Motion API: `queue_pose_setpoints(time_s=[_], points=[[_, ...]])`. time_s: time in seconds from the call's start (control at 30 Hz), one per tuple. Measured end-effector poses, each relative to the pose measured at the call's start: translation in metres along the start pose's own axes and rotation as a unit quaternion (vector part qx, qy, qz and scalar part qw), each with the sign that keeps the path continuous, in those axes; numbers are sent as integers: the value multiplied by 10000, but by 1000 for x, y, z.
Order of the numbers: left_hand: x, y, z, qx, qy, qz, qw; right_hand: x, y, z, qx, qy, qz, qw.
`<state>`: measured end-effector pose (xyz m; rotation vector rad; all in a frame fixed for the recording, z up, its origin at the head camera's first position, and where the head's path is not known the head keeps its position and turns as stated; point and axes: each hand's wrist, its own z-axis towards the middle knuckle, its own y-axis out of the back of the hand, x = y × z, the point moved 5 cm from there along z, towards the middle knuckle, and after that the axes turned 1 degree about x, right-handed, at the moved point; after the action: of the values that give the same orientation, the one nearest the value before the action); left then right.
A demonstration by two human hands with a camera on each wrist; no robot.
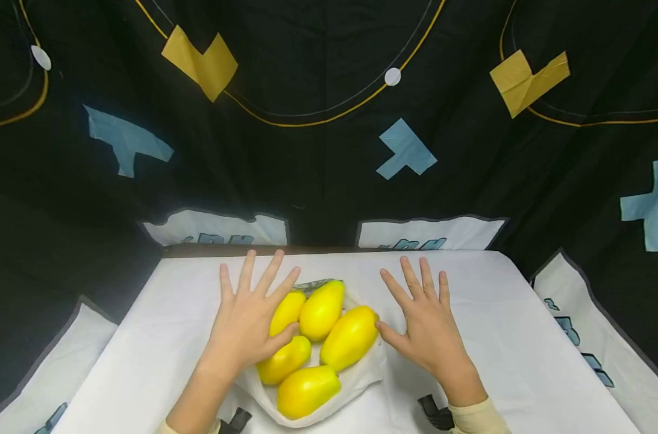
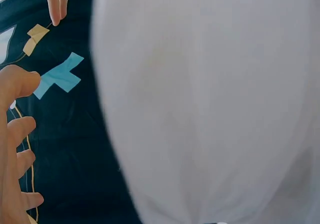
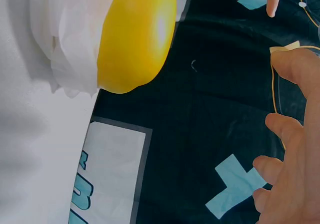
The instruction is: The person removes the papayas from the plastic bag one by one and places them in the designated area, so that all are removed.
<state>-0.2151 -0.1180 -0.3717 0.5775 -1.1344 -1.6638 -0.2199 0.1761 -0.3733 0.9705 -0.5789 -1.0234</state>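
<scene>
Several smooth yellow fruits, mango-like in shape, lie in an opened white bag (image 1: 356, 386) on the table. One yellow fruit (image 1: 350, 339) is at the bag's right side, and another yellow fruit (image 1: 308, 392) is at its near edge. My left hand (image 1: 244, 328) is spread above the left side of the bag, covering parts of two fruits in the head view. To the right of the bag, my right hand (image 1: 429, 328) is spread too, its thumb tip overlapping the edge of the right fruit. Neither hand holds anything. In the left wrist view the bag's pale side (image 2: 200, 93) fills most of the picture.
The bag stands on a white-covered table (image 1: 524, 337). Behind it hangs a black cloth (image 1: 318, 169) with blue tape pieces (image 1: 407, 149), yellow tape pieces (image 1: 201, 63) and a yellow cord (image 1: 307, 124). Dark wrist mounts (image 1: 436, 412) sit at both wrists.
</scene>
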Motion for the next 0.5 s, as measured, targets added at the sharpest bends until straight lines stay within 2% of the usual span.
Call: queue_pose_setpoints(time_s=[0.2,0.3,0.43,0.5], points=[[5,-4,-1,48,120,-74,9999,-1,-3,0,8,0,12,10000],[9,-4,2,31,169,-277,9995,-4,-2,1,-72,-30,40,10000],[16,-8,1,79,392,-793,9961,-7,-2,3,-54,-46,76,9999],[22,-15,1,134,612,-1198,9908,-8,-3,3,-40,-61,94,9999]])
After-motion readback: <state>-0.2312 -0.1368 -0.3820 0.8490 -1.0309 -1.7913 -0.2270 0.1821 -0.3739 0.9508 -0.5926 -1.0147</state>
